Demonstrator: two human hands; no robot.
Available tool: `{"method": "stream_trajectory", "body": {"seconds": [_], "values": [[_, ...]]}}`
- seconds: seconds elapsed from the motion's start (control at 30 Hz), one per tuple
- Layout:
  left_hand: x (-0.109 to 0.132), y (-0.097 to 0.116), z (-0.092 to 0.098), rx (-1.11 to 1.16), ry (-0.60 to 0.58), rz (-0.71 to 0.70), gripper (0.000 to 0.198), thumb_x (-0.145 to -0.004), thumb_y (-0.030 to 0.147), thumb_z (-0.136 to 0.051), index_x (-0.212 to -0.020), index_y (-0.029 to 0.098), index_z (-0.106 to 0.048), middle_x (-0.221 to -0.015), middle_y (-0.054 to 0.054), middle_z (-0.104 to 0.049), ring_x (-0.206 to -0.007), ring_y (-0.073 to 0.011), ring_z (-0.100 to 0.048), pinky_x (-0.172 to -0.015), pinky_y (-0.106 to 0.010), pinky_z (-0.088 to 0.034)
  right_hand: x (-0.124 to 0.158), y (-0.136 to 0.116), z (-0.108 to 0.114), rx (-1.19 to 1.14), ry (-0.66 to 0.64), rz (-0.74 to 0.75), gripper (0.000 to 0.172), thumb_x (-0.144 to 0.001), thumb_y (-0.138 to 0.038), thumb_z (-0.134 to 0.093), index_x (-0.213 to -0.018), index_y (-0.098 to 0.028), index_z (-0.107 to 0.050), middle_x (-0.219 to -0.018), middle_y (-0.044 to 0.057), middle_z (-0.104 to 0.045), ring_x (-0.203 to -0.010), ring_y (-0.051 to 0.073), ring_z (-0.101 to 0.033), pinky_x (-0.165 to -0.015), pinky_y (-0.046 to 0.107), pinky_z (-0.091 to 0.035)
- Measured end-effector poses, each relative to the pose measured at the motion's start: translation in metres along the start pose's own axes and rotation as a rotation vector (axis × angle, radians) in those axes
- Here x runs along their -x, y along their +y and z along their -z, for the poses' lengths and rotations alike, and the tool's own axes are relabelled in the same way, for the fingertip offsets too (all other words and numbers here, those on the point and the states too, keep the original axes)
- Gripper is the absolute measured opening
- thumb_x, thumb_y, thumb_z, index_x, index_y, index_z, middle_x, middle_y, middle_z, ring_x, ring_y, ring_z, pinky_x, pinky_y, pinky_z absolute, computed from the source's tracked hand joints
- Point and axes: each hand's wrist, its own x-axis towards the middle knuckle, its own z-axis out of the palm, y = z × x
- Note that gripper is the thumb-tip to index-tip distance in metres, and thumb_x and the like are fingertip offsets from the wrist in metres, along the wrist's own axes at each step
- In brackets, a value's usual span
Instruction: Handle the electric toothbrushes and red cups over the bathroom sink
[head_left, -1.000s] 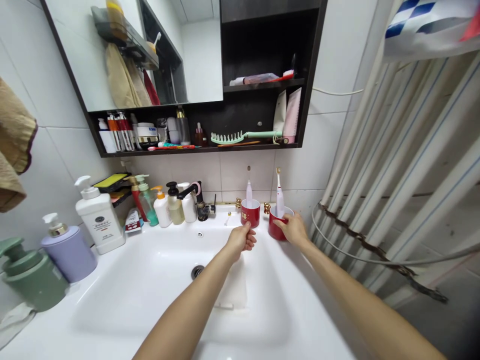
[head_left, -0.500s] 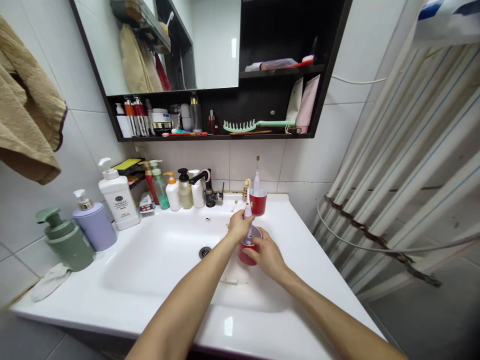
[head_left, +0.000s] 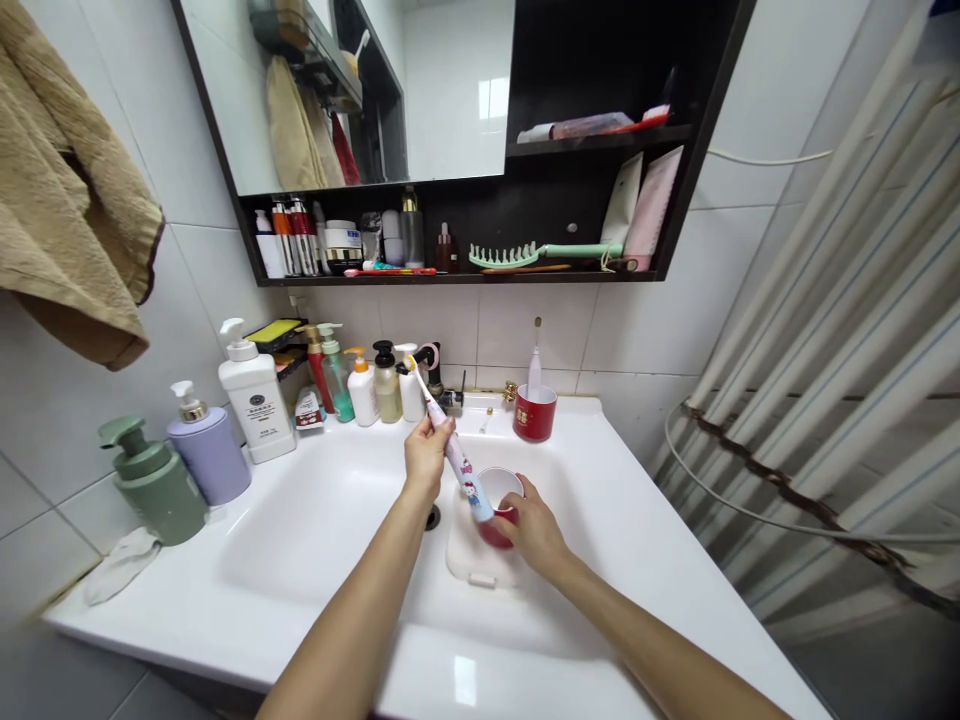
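Observation:
My left hand [head_left: 426,456] is closed round a pink and white electric toothbrush [head_left: 454,457], held tilted with its head up to the left, over the white sink [head_left: 330,520]. My right hand [head_left: 534,528] grips a red cup [head_left: 498,497] over the basin, just right of the toothbrush's lower end. A second red cup [head_left: 535,412] with another electric toothbrush [head_left: 535,362] standing in it sits on the sink's back rim. A white flat piece [head_left: 472,545] lies in the basin under the held cup.
A black tap [head_left: 433,372] and several pump bottles [head_left: 352,385] line the back rim. A white bottle [head_left: 255,395], a lilac one [head_left: 207,446] and a green one [head_left: 150,482] stand at left. Dark shelf with green comb [head_left: 525,255] above. Towel [head_left: 67,210] hangs left; striped curtain [head_left: 847,320] right.
My right hand brought one red cup from the back rim to over the basin. My left hand took the toothbrush out of that cup and lifted it to the left.

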Motion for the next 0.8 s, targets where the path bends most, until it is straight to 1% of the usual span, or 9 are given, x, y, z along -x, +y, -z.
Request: {"method": "stream_trajectory", "body": {"seconds": [0.07, 0.13, 0.2, 0.27, 0.37, 0.5, 0.6, 0.7, 0.8], "values": [[0.004, -0.007, 0.000, -0.012, -0.019, 0.032, 0.025, -0.047, 0.031, -0.060, -0.063, 0.013, -0.052, -0.053, 0.003, -0.051, -0.047, -0.0057, -0.043, -0.046, -0.018, -0.033, 0.003, -0.004, 0.008, -0.003, 0.022, 0.026, 0.021, -0.061, -0.025, -0.048, -0.080, -0.017, -0.054, -0.118, 0.011, -0.030, -0.108, 0.025, -0.031, -0.078, 0.033, -0.034], [0.010, -0.015, -0.002, -0.017, -0.043, 0.067, 0.026, -0.047, 0.031, -0.061, -0.062, 0.013, -0.051, -0.052, 0.004, -0.050, -0.045, -0.0058, -0.043, -0.045, -0.018, -0.033, 0.009, -0.011, 0.016, -0.066, 0.056, 0.065, 0.024, -0.066, -0.026, -0.043, -0.088, -0.019, -0.050, -0.118, 0.010, -0.031, -0.106, 0.022, -0.033, -0.078, 0.033, -0.034], [0.016, -0.022, -0.006, -0.032, -0.067, 0.105, 0.026, -0.047, 0.031, -0.061, -0.061, 0.013, -0.050, -0.050, 0.004, -0.049, -0.042, -0.0053, -0.042, -0.043, -0.018, -0.032, 0.017, -0.018, 0.022, -0.215, 0.007, 0.070, 0.028, -0.069, -0.029, -0.039, -0.095, -0.020, -0.045, -0.106, 0.008, -0.042, -0.091, 0.019, -0.045, -0.069, 0.031, -0.039], [0.022, -0.028, -0.009, -0.041, -0.108, 0.150, 0.025, -0.046, 0.029, -0.062, -0.060, 0.013, -0.049, -0.049, 0.004, -0.049, -0.041, -0.0050, -0.042, -0.041, -0.017, -0.031, 0.024, -0.025, 0.023, -0.388, -0.106, 0.023, 0.035, -0.069, -0.032, -0.040, -0.101, -0.019, -0.039, -0.085, 0.005, -0.052, -0.072, 0.016, -0.050, -0.061, 0.028, -0.040], [0.023, -0.033, -0.009, 0.030, -0.147, 0.225, 0.021, -0.052, 0.029, -0.059, -0.061, 0.013, -0.049, -0.051, 0.002, -0.051, -0.044, -0.0062, -0.046, -0.044, -0.018, -0.035, 0.030, -0.029, 0.018, -0.607, -0.236, -0.061, 0.029, -0.069, -0.033, -0.041, -0.093, -0.018, -0.041, -0.066, -0.001, -0.049, -0.062, 0.012, -0.049, -0.058, 0.025, -0.040], [0.014, -0.037, 0.002, 0.179, -0.092, 0.295, 0.015, -0.060, 0.026, -0.053, -0.065, 0.013, -0.049, -0.055, -0.001, -0.054, -0.051, -0.0095, -0.052, -0.054, -0.023, -0.041, 0.033, -0.025, 0.010, -0.828, -0.401, -0.220, 0.020, -0.071, -0.035, -0.035, -0.074, -0.018, -0.043, -0.058, -0.005, -0.041, -0.043, 0.007, -0.041, -0.044, 0.021, -0.036], [0.007, -0.039, 0.009, 0.199, -0.091, 0.328, 0.011, -0.062, 0.022, -0.052, -0.064, 0.012, -0.049, -0.056, -0.003, -0.055, -0.053, -0.0117, -0.054, -0.058, -0.027, -0.043, 0.033, -0.019, 0.009, -0.845, -0.459, -0.209, 0.021, -0.071, -0.038, -0.035, -0.071, -0.018, -0.041, -0.057, -0.006, -0.039, -0.039, 0.004, -0.036, -0.041, 0.020, -0.032], [0.004, -0.042, 0.010, 0.208, -0.067, 0.342, 0.009, -0.063, 0.021, -0.050, -0.064, 0.012, -0.050, -0.057, -0.003, -0.056, -0.054, -0.0124, -0.055, -0.058, -0.027, -0.043, 0.032, -0.017, 0.009, -0.732, -0.436, -0.148, 0.022, -0.071, -0.040, -0.036, -0.075, -0.019, -0.040, -0.053, -0.007, -0.037, -0.038, 0.004, -0.034, -0.039, 0.019, -0.029], [0.003, -0.043, 0.009, 0.220, -0.010, 0.360, 0.008, -0.064, 0.020, -0.049, -0.063, 0.012, -0.049, -0.056, -0.003, -0.056, -0.053, -0.0117, -0.055, -0.057, -0.025, -0.044, 0.032, -0.020, 0.010, -0.705, -0.433, -0.161, 0.022, -0.071, -0.040, -0.034, -0.072, -0.019, -0.039, -0.052, -0.007, -0.036, -0.038, 0.004, -0.033, -0.039, 0.019, -0.029]]}}
